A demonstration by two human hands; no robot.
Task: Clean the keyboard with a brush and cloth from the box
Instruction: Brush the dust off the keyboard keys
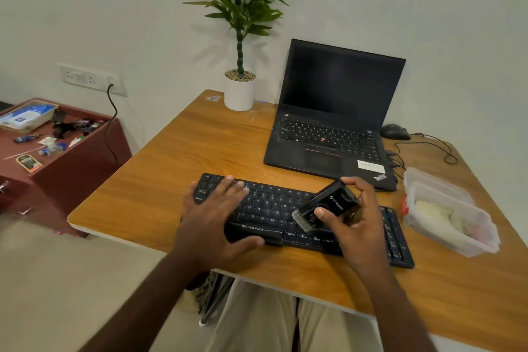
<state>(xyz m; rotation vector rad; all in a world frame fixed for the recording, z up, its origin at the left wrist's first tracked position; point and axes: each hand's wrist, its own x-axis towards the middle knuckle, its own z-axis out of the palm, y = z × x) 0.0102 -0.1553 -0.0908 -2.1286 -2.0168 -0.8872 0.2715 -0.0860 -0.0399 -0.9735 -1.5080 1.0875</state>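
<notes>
A: Keyboard (274, 208) position?
B: On the counter (160, 174), near its front edge. Long axis runs from 10 o'clock down to 4 o'clock, key rows facing the person.
A: Left hand (213, 213)?
B: Flat on the keyboard's left end, fingers straight and spread, thumb at the front edge.
A: Right hand (350, 216)?
B: Fingers curled round a black brush (324, 207). Brush is tilted, long axis 2 to 8 o'clock, bristles pointing down-left onto the keys right of centre.
A: Box (448, 211)?
B: Clear tub at 3 o'clock of the keyboard, just beside its right end, pale cloth (434, 210) inside.
A: Room?
B: Bare counter at 10 o'clock of the keyboard. Laptop (334, 120) at 12 to 1 o'clock, nearly touching the back edge; plant pot (239, 94) at the far edge; mouse (394, 131) at 2 o'clock.
</notes>
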